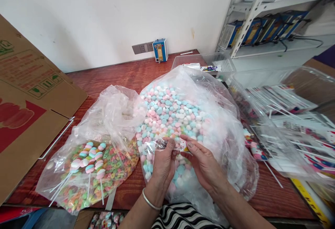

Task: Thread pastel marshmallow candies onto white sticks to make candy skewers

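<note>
In front of me, both hands grip a small clear plastic wrapper (160, 144) with dark printing on it. My left hand (165, 159) pinches it between thumb and fingers. On its other side, the fingertips of my right hand (200, 157) are closed on the wrapper's white and yellow end. Whether anything sits inside the wrapper is too small to tell. Beneath the hands lies a big clear bag (222, 135) filled with pink, blue and white marshmallows (167, 108). To the left, several marshmallow sticks (90, 166) rest on a bag of colourful gummy rings (125, 164).
A cardboard box (36, 100) stands at the left. Clear plastic bins (264, 131) with printed wrappers and white sticks fill the right. A small blue device (160, 50) stands by the wall. Below the table edge is an open box of wrapped sweets (104, 219).
</note>
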Motion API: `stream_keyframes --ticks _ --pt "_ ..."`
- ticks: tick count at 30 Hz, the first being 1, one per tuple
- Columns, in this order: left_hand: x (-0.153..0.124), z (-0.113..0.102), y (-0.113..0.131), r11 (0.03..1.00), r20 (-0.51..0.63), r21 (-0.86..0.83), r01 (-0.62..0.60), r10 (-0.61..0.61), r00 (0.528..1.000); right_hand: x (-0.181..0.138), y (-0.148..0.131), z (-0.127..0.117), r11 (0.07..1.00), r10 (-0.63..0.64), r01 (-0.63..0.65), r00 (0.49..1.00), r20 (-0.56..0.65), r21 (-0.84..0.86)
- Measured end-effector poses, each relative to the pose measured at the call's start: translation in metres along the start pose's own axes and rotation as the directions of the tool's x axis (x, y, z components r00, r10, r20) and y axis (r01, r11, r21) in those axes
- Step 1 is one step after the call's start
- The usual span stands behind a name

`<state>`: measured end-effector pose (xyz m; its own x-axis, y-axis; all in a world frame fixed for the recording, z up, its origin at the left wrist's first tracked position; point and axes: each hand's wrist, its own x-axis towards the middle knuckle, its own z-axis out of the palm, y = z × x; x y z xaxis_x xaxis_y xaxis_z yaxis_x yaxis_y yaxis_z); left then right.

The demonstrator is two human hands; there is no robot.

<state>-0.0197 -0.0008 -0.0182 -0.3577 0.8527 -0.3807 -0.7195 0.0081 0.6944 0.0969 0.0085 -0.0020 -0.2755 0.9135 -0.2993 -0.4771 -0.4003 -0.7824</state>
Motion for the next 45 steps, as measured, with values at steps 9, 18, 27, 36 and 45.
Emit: stream_keyframes --ticks 9,18,27,36,45 --pt "-0.004 -0.009 0.006 0.983 0.185 0.173 0.056 -0.088 0.979 -0.002 0.003 -0.009 0.953 -0.186 0.172 0.982 -0.032 -0.248" --pt "0.005 -0.016 0.004 0.899 0.148 -0.169 0.404 -0.382 0.912 -0.009 -0.004 -0.009 0.177 -0.543 0.605 0.718 0.435 -0.777" --pt "-0.001 -0.016 0.006 0.809 0.304 -0.273 0.52 -0.441 0.845 -0.023 -0.018 -0.001 0.128 -0.62 0.687 0.619 0.483 -0.716" --pt "-0.001 -0.02 0.002 0.818 0.362 -0.275 0.506 -0.399 0.842 -0.023 -0.019 0.002 0.067 -0.598 0.702 0.597 0.534 -0.709" --pt "-0.01 -0.012 0.016 0.947 0.295 0.012 0.322 -0.311 0.903 -0.013 -0.027 -0.009 -0.199 -0.519 0.708 0.51 0.686 -0.677"
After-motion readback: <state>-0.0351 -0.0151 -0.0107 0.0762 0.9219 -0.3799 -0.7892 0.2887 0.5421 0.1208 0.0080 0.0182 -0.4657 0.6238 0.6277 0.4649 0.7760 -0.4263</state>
